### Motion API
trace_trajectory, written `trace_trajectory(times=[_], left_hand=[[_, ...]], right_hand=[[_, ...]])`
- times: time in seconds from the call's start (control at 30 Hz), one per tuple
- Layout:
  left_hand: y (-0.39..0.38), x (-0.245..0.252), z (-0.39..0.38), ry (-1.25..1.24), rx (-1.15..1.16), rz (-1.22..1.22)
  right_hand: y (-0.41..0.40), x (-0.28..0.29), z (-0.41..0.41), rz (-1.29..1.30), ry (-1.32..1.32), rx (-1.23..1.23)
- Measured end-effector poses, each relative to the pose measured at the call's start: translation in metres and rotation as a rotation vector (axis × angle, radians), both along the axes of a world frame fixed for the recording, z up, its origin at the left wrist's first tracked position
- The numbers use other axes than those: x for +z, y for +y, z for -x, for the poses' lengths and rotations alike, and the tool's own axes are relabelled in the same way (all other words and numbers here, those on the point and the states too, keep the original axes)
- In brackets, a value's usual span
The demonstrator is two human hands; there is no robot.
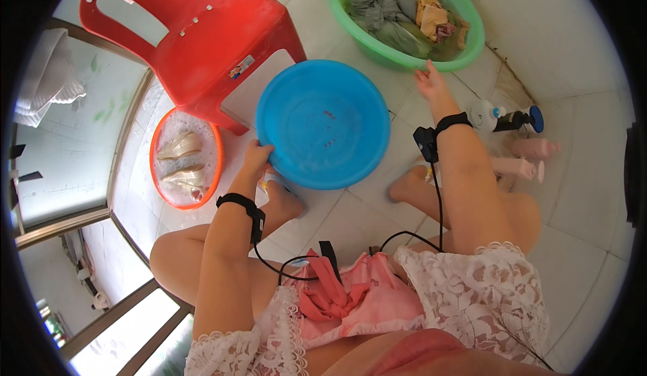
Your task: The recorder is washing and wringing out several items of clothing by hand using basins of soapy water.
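A round blue plastic basin (323, 118) sits on the tiled floor before me, with a little clear water that seems to lie in its bottom. My left hand (257, 157) holds its rim at the near left, thumb on top and fingers below. To the upper right stands a green plastic basin (407, 58) with wet grey-green clothes (379, 9) and a mustard-coloured cloth (431, 18) in it. My right hand (429, 80) reaches to the near rim of this green basin, fingertips at its edge; whether they grip it is not plain.
An orange-rimmed basin (221, 158) at left holds soapy water and a pair of pale shoes (183, 146). Behind it stands a red plastic chair (217, 32). Several bottles (513, 122) line the right wall. Cables (438, 204) run from my wrist straps.
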State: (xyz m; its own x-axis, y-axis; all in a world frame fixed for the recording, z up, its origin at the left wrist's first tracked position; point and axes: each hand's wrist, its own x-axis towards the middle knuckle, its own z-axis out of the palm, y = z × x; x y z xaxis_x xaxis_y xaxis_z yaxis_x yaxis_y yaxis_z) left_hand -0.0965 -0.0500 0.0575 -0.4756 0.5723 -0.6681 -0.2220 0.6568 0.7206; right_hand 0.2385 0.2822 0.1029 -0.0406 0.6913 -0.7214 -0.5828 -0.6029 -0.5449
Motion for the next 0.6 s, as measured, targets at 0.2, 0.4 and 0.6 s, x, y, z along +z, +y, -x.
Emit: trace_trajectory(times=[0.2, 0.4, 0.6], left_hand=[[0.033, 0.058, -0.017, 0.225, -0.115, 0.048], [0.031, 0.081, -0.006, 0.527, -0.181, 0.115], [0.032, 0.113, 0.023, 0.700, -0.425, 0.086]], right_hand=[[-0.002, -0.030, -0.020, -0.057, -0.036, -0.056], [-0.047, -0.022, -0.018, 0.006, -0.045, -0.088], [-0.094, -0.020, -0.030, -0.032, 0.043, -0.100]])
